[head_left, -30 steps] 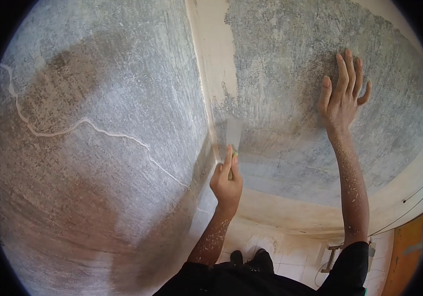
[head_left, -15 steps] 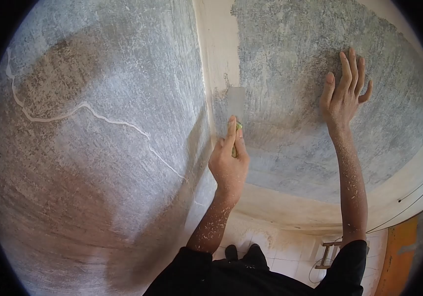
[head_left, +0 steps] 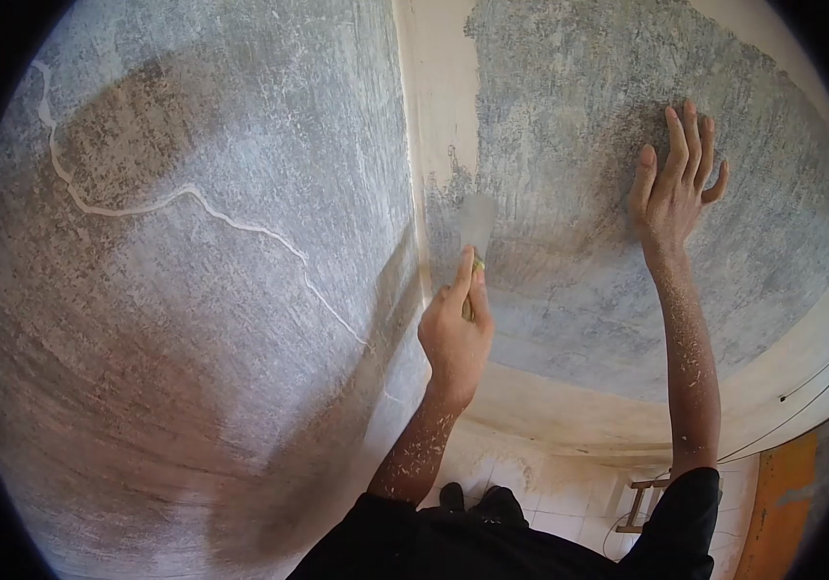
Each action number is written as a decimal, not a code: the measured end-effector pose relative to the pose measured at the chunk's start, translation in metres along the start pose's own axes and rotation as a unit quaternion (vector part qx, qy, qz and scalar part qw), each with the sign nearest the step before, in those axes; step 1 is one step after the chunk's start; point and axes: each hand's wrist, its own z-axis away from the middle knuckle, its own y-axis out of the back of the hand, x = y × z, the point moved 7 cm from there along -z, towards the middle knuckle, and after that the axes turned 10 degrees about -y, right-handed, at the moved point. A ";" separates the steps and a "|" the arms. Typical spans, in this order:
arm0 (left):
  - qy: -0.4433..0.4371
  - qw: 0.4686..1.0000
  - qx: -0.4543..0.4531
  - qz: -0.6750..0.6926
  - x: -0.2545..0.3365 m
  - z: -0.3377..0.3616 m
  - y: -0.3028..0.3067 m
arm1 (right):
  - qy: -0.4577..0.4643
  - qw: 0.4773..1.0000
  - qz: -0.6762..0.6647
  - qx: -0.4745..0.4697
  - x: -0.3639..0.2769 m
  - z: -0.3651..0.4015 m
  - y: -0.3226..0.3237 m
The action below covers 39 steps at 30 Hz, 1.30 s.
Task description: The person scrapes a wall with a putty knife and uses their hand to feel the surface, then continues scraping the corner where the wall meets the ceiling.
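My left hand is closed round the handle of a scraper, index finger stretched along it toward the blade. The flat metal blade, a little blurred, points up and overlaps the grey, patchy wall just right of the corner. A pale cream strip of wall with a ragged edge runs above the blade. Against the same grey wall, farther right, my right hand rests with fingers spread and nothing in it. Light flecks of debris cling to both forearms.
On the left, another grey wall carries a winding white crack line. Below are my dark-shod feet on a tiled floor. A small wooden stool, thin cables and an orange panel stand at lower right.
My left hand and the scraper have shifted slightly down and right, with the blade now lower on the wall and slightly tilted. The right hand stays in place. The view has shifted a little.
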 end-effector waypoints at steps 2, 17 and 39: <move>0.011 1.000 0.005 -0.003 0.008 -0.009 0.009 | 0.004 1.000 -0.012 0.006 0.000 0.001 0.000; -0.010 1.000 0.020 -0.019 0.007 -0.015 -0.003 | 0.005 0.999 -0.030 0.021 0.001 -0.002 0.001; -0.056 0.994 0.089 0.032 -0.032 -0.010 0.012 | 0.000 1.000 -0.024 0.012 -0.001 0.003 0.001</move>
